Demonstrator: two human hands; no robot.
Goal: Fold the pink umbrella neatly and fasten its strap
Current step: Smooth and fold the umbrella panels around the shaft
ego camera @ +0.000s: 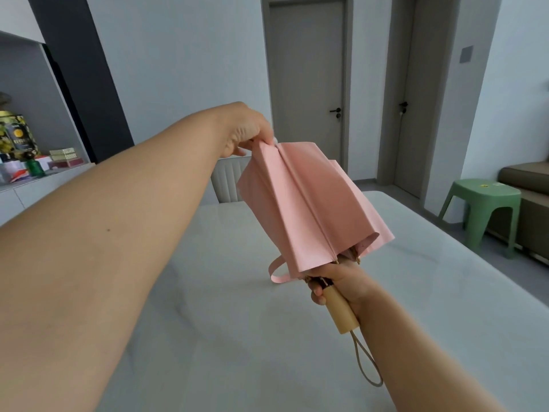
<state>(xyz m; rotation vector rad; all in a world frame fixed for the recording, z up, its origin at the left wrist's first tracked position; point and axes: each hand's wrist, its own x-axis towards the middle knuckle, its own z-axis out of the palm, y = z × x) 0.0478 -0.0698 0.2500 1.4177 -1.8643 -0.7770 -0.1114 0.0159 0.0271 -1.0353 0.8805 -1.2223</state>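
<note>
The pink umbrella (312, 203) is collapsed, and its canopy hangs in loose pleats above the white table. My left hand (243, 132) pinches the far top end of the canopy. My right hand (335, 281) grips the shaft just above the wooden handle (340, 310), which points toward me. Its beige wrist loop (367, 364) dangles below. The pink strap (277, 270) hangs loose in a curl at the canopy's lower left edge, unfastened.
A white table (237, 322) lies under the umbrella, with a pale chair back (228, 181) at its far edge. A green stool (482, 208) and a brown sofa (531, 185) stand at the right. Tins and bottles sit on the left shelf (20, 150).
</note>
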